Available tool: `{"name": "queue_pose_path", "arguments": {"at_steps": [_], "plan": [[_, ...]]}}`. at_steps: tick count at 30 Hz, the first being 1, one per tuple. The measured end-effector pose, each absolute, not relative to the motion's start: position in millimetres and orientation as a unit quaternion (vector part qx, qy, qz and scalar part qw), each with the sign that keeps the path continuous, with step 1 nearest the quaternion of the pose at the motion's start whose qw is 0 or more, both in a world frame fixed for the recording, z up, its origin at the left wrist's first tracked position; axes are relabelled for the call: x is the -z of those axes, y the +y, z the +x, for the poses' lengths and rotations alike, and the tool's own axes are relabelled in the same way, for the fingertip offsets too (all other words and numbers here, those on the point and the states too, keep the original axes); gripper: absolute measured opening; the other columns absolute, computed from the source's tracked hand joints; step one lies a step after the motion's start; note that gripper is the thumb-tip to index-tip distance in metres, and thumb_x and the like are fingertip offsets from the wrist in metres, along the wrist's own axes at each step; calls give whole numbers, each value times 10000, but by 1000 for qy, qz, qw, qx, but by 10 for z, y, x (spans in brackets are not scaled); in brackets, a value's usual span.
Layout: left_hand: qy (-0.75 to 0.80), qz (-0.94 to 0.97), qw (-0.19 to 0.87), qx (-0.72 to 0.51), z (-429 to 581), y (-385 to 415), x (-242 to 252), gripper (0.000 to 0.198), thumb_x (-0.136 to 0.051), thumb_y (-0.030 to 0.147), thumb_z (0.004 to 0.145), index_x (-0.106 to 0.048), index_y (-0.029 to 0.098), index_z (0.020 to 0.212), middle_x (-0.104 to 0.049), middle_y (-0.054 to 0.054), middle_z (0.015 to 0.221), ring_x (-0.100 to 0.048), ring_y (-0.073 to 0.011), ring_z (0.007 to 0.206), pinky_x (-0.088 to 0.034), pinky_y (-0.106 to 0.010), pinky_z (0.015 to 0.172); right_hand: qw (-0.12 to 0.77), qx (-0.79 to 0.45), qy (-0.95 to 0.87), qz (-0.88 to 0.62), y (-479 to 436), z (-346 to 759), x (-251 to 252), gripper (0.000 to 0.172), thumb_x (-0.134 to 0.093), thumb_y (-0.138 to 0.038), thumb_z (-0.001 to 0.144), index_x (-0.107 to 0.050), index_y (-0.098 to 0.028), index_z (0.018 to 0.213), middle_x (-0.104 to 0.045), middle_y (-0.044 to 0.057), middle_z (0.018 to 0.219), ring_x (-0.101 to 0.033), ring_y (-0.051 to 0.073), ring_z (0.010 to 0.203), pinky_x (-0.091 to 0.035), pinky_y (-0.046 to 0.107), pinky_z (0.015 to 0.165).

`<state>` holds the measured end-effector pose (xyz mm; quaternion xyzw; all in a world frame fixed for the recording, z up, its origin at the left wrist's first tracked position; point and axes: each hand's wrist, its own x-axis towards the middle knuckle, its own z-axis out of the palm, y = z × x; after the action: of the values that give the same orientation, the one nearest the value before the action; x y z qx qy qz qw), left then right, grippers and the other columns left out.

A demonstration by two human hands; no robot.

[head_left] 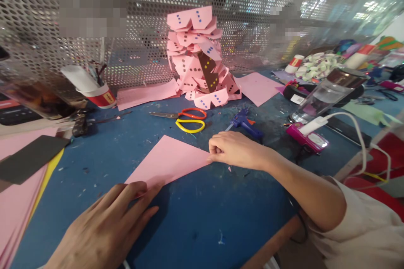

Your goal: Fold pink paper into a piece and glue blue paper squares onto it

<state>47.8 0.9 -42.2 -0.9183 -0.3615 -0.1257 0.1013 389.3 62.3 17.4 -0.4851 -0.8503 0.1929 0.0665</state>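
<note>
A pink sheet of paper (168, 159), its outline a triangle, lies on the blue table in front of me. My right hand (235, 149) pinches the sheet's right corner between thumb and fingers. Along the near left edge, my left hand (105, 222) rests with fingers stretched out and the thumb apart, fingertips pressing on the paper. Just beyond the sheet are scissors (177, 116) with one red and one yellow handle. A blue glue gun (245, 124) sits behind my right hand.
A tall stack of folded pink paper pieces (192, 63) stands at the back against perforated metal. Pink sheets (31, 206) and a dark card (31, 157) lie left. A paper cup (101, 94) holds tools. Right are a clear bottle (325, 94) and a magenta device (306, 136) with a white cable.
</note>
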Motion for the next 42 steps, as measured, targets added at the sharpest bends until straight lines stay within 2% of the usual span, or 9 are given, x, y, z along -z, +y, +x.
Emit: {"name": "queue_pose_path", "arguments": {"at_steps": [9,16,23,33,38,42], "plan": [[-361,-917,107,131,445,4,449,568,-428,450,1032,-296,322,1569,-631,-53,1131,-600,-210,961,-430,-365,839,54,-207,-857,-468,645,3945,-207,238,-684,-338,913,-588,-203,742,-681,3,804,-580,158,770,-317,276,652],[-363,-917,94,137,446,16,470,543,-476,455,1014,-380,330,1533,-634,-48,1142,-607,-209,973,-431,-360,847,43,-210,-856,-471,649,3954,-223,261,-673,-348,915,-569,-204,724,-683,3,796,-588,163,772,-313,281,649],[-369,-917,87,122,433,25,481,539,-440,448,1024,-349,349,1545,-641,-41,1138,-612,-218,989,-447,-371,872,32,-218,-851,-477,653,3974,-226,288,-675,-400,916,-560,-208,735,-692,-7,810,-596,157,767,-311,274,634],[-352,-917,117,147,444,55,480,548,-387,444,1037,-293,344,1568,-660,-47,1121,-631,-219,963,-478,-355,782,13,-217,-841,-496,656,4010,-278,268,-655,-407,913,-564,-212,754,-695,-5,816,-598,154,737,-297,270,603],[-355,-918,115,135,413,66,505,559,-401,506,1020,-326,360,1554,-669,-47,1121,-633,-228,970,-489,-364,815,0,-222,-834,-506,657,4050,-299,252,-670,-389,904,-558,-217,758,-695,-11,781,-598,154,707,-297,265,596],[-360,-917,90,144,436,66,481,532,-436,457,1018,-373,354,1536,-670,-51,1104,-640,-235,961,-494,-370,802,0,-219,-837,-501,658,4061,-294,241,-661,-362,909,-554,-217,750,-698,-4,792,-601,156,708,-299,269,593]]}}
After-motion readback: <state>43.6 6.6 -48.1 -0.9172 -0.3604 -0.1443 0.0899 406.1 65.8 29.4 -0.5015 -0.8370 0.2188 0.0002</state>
